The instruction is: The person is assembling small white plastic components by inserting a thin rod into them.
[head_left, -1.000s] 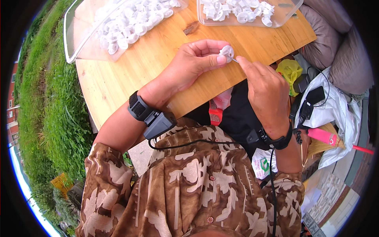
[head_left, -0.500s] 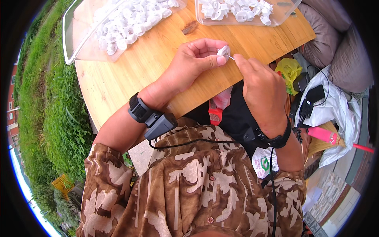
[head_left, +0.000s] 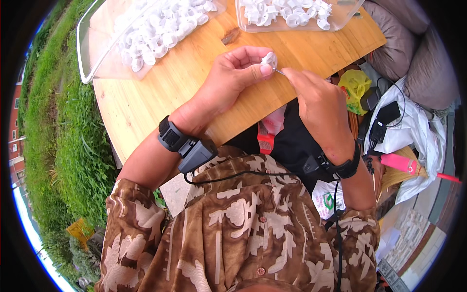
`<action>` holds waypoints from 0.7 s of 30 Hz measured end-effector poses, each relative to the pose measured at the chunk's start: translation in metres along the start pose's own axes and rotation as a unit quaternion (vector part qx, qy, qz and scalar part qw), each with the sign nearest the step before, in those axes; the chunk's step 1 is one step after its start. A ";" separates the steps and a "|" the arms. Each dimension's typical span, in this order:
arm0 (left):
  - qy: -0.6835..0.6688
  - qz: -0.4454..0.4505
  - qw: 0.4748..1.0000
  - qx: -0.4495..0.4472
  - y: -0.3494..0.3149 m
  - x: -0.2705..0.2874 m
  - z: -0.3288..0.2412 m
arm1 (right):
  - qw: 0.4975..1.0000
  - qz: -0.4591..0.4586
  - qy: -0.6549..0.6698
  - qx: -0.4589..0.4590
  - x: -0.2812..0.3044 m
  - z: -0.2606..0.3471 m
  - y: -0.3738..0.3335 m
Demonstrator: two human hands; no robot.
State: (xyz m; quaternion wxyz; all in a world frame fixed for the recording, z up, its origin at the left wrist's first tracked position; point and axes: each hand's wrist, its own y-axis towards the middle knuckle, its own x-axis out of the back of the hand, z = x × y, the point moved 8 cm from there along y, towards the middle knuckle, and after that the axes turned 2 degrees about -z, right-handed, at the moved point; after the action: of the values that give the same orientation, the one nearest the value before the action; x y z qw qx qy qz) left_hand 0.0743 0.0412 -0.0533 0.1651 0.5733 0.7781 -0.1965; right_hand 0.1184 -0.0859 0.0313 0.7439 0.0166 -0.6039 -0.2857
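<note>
Two hands meet over the wooden desk (head_left: 160, 97). The left hand (head_left: 233, 78) curls shut around a small white plastic piece (head_left: 268, 59), pinching it between the thumb and the fingertips. The piece sits just past the middle of the desk, near its 3 o'clock edge. The right hand (head_left: 316, 104) comes in from 4 o'clock. Its fingers are closed in a tight pinch on a thin metal pin (head_left: 278, 71), and the tip of the pin touches the white piece.

At 11 o'clock from the hands lies a clear tray (head_left: 92, 58) full of small white pieces like the one being held. At 1 o'clock there is a second clear tray (head_left: 296, 27) with more white pieces in it. A small brown scrap (head_left: 233, 36) lies on the desk between the two trays.

Each wrist wears a black band with a little black box on it, and black wires run from them. Beside the desk, at 3 o'clock, there is a yellow bag (head_left: 355, 85), a white bag (head_left: 413, 126) and a broom with a pink handle (head_left: 404, 165). Green grass (head_left: 58, 146) is at 9 o'clock.
</note>
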 end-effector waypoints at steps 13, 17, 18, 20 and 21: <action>-0.010 0.003 1.000 -0.018 0.001 -0.002 -0.003 | 0.999 -0.019 0.022 -0.026 0.003 -0.002 0.000; -0.007 0.021 1.000 -0.011 0.000 -0.004 -0.002 | 0.997 0.003 0.041 -0.062 0.001 -0.005 0.002; -0.005 0.020 1.000 -0.011 0.000 -0.004 -0.003 | 0.997 0.006 0.040 -0.065 0.001 -0.005 0.002; -0.003 0.020 1.000 -0.013 0.000 -0.004 -0.002 | 0.997 0.008 0.040 -0.069 0.001 -0.006 0.002; -0.001 0.018 1.000 -0.015 0.000 -0.003 -0.002 | 0.997 0.008 0.039 -0.068 0.001 -0.005 0.003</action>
State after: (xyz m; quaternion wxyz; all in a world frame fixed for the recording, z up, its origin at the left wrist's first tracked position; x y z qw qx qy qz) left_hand 0.0755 0.0396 -0.0500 0.1783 0.5848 0.7700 -0.1828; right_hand 0.1244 -0.0855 0.0314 0.7687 -0.0277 -0.5538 -0.3187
